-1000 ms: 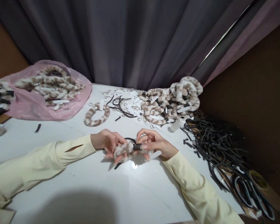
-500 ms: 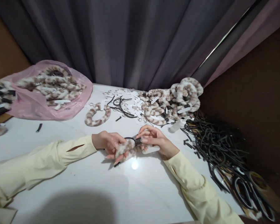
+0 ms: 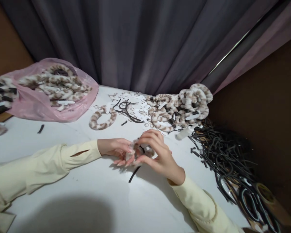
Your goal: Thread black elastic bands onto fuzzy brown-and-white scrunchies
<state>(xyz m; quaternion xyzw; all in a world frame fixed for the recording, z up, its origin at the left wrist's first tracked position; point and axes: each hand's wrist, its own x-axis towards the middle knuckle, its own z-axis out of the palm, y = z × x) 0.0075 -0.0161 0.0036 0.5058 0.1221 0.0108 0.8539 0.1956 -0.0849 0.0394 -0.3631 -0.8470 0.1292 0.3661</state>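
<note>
A fluffy white-and-brown furry ring [image 3: 149,151] is held above the white table between my two hands. My left hand [image 3: 121,150] grips its left side, thumb on top and fingers curled beneath. Over the right side arches my right hand [image 3: 157,152], with its thumb and fingers bent round the fur and their tips close to my left fingers. Much of the ring is hidden by my hands. A black cord [image 3: 134,174] sticks out below them, its free end pointing down and left; a dark band partly shows within the fur.
A pink plastic bag [image 3: 87,111] full of furry rings stands at left. One furry ring [image 3: 103,121] lies behind my hands, beside metal rings, white tabs and black cords [image 3: 128,111]. At right are piled furry rings [image 3: 196,97], a white bottle [image 3: 184,132] and tangled black cords [image 3: 223,155].
My right hand has moved left and rolled over the furry ring, covering more of it. The black cord's end now hangs out below my hands. My left hand keeps its hold.
</note>
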